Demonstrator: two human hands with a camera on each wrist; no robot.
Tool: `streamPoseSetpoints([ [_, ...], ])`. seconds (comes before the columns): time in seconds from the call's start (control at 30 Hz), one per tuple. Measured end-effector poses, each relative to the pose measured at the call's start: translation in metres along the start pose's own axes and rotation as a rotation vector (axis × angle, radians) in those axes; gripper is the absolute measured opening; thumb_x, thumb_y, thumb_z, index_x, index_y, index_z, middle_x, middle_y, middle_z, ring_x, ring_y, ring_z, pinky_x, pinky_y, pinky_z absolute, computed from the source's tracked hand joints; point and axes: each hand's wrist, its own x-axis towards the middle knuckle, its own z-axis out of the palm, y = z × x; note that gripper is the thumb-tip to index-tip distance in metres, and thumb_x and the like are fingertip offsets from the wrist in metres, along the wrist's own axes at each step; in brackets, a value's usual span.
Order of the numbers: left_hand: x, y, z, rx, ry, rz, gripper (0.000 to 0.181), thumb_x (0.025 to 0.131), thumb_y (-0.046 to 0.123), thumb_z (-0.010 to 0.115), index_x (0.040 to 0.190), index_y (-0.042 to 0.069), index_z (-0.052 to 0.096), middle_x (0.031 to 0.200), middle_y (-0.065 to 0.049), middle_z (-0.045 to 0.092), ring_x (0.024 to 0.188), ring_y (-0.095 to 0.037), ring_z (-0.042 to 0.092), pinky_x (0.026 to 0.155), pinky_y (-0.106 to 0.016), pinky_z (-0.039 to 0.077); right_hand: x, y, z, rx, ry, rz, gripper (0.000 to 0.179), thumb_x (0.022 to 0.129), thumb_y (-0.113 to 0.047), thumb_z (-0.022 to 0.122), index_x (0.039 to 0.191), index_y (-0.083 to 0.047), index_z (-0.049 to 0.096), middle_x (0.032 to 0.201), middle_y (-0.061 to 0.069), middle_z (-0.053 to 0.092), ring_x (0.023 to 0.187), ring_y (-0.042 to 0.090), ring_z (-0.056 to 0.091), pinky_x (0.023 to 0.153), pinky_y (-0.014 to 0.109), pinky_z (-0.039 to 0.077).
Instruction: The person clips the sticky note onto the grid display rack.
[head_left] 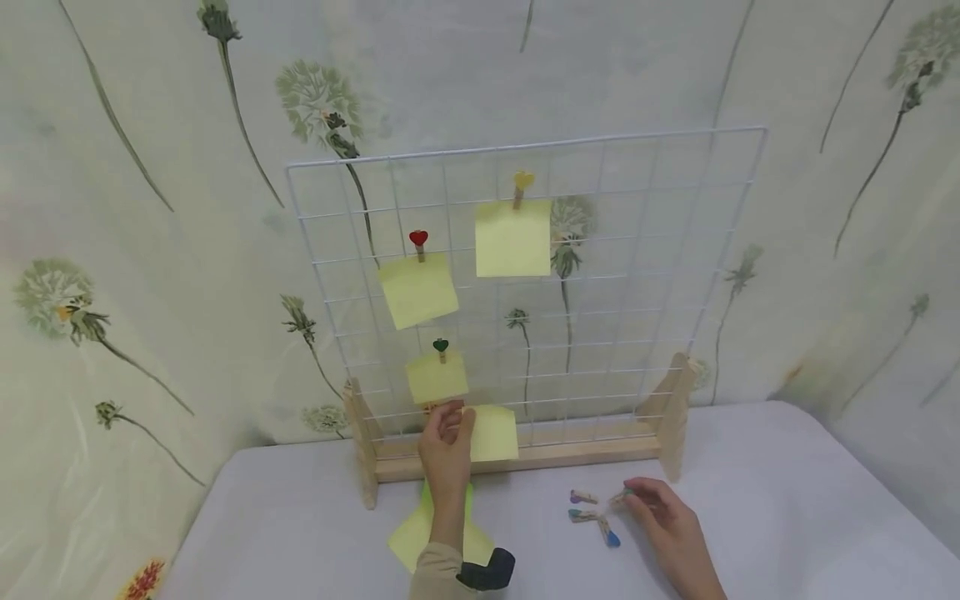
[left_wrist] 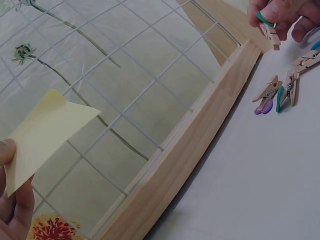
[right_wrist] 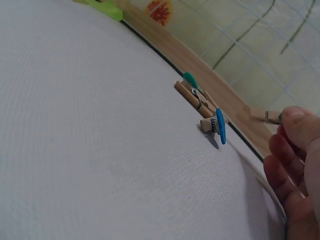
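My left hand (head_left: 447, 450) pinches a pale yellow sticky note (head_left: 493, 433) by its left edge, low in front of the white wire grid (head_left: 525, 147). In the left wrist view the note (left_wrist: 47, 130) tilts, its far corner raised over the wires. Between thumb and fingertips, my right hand (head_left: 667, 525) holds a small wooden clothespin (left_wrist: 270, 36) with a green top, just above the table. Beside that hand lie three more clothespins, with a purple (left_wrist: 265, 104), a green (left_wrist: 280, 96) and a blue (right_wrist: 221, 126) top.
Three yellow notes hang on the grid, pinned by yellow (head_left: 523, 180), red (head_left: 418, 238) and green (head_left: 441, 344) heart clothespins. Wooden feet (head_left: 678, 417) and a base bar (head_left: 585, 454) carry the grid. Loose yellow and green notes (head_left: 408, 537) lie under my left forearm.
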Motion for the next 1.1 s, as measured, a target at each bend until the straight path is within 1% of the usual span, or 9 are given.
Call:
streamPoseSetpoints([
  [0.13,-0.001,0.001,0.000,-0.027,-0.020,-0.022,0.019,0.085,0.008,0.068,0.101,-0.002,0.065,0.086,-0.018,0.066,0.071,-0.021,0.063,0.063,-0.020,0.050,-0.001,0.001,-0.002,0.044,0.001,0.002,0.030,0.093,-0.020,0.059,0.121,-0.010,0.056,0.113,0.006,0.065,0.095,-0.011,0.055,0.080,0.007,0.046],
  [0.23,0.002,-0.005,0.001,-0.043,-0.034,-0.052,0.020,0.085,0.009,0.068,0.103,-0.001,0.065,0.087,-0.018,0.067,0.071,-0.022,0.064,0.062,-0.020,0.050,-0.002,0.000,-0.003,0.053,-0.004,0.014,0.031,0.093,-0.021,0.060,0.121,-0.010,0.057,0.114,0.007,0.065,0.095,-0.012,0.055,0.081,0.005,0.044],
  [0.3,0.004,-0.014,0.002,-0.032,-0.031,-0.050,0.022,0.085,0.012,0.069,0.103,0.001,0.065,0.087,-0.017,0.067,0.070,-0.019,0.063,0.061,-0.020,0.050,-0.003,-0.001,-0.002,0.045,-0.015,0.027,0.028,0.093,-0.025,0.060,0.119,-0.013,0.059,0.114,0.006,0.066,0.096,-0.014,0.054,0.081,0.003,0.043],
  [0.4,0.007,-0.024,0.001,-0.015,-0.022,-0.045,0.023,0.086,0.017,0.069,0.104,0.005,0.066,0.087,-0.012,0.067,0.069,-0.013,0.062,0.061,-0.019,0.050,-0.003,-0.001,0.000,0.084,-0.048,0.018,0.026,0.094,-0.026,0.057,0.117,-0.012,0.058,0.113,0.006,0.066,0.097,-0.011,0.058,0.080,0.008,0.048],
  [0.53,0.008,-0.028,0.000,-0.026,-0.034,-0.051,0.023,0.085,0.021,0.070,0.104,0.008,0.066,0.087,-0.009,0.067,0.069,-0.010,0.062,0.062,-0.020,0.050,-0.001,0.001,0.000,0.139,-0.055,-0.024,0.024,0.096,-0.017,0.053,0.118,-0.006,0.053,0.109,0.010,0.066,0.091,-0.003,0.064,0.074,0.017,0.054],
  [0.57,0.008,-0.028,0.000,-0.029,-0.039,-0.059,0.023,0.085,0.022,0.070,0.104,0.009,0.066,0.088,-0.008,0.067,0.069,-0.010,0.062,0.062,-0.021,0.050,-0.001,0.002,-0.001,0.131,-0.047,-0.032,0.025,0.096,-0.016,0.053,0.118,-0.006,0.052,0.108,0.010,0.066,0.089,-0.003,0.064,0.073,0.017,0.054],
  [0.77,0.008,-0.026,0.001,-0.024,-0.046,-0.076,0.023,0.085,0.018,0.070,0.106,0.007,0.066,0.090,-0.011,0.067,0.070,-0.013,0.062,0.060,-0.020,0.049,-0.001,0.003,-0.003,0.120,-0.031,-0.029,0.026,0.094,-0.017,0.057,0.118,-0.009,0.058,0.109,0.009,0.068,0.095,-0.008,0.061,0.079,0.011,0.050],
  [1.0,0.001,0.004,-0.006,-0.027,-0.076,-0.053,0.021,0.086,0.009,0.067,0.105,-0.001,0.064,0.089,-0.019,0.066,0.070,-0.018,0.062,0.060,-0.019,0.049,-0.001,-0.001,-0.005,0.096,-0.063,0.027,0.026,0.096,-0.018,0.053,0.121,-0.010,0.058,0.109,0.010,0.069,0.085,-0.001,0.065,0.075,0.013,0.052],
  [1.1,0.000,0.006,-0.006,-0.038,-0.085,-0.061,0.022,0.086,0.009,0.067,0.106,-0.002,0.064,0.089,-0.019,0.066,0.070,-0.018,0.062,0.060,-0.018,0.048,-0.002,0.000,-0.005,0.088,-0.069,0.050,0.026,0.096,-0.019,0.053,0.121,-0.012,0.058,0.108,0.009,0.069,0.081,0.005,0.067,0.075,0.014,0.052],
])
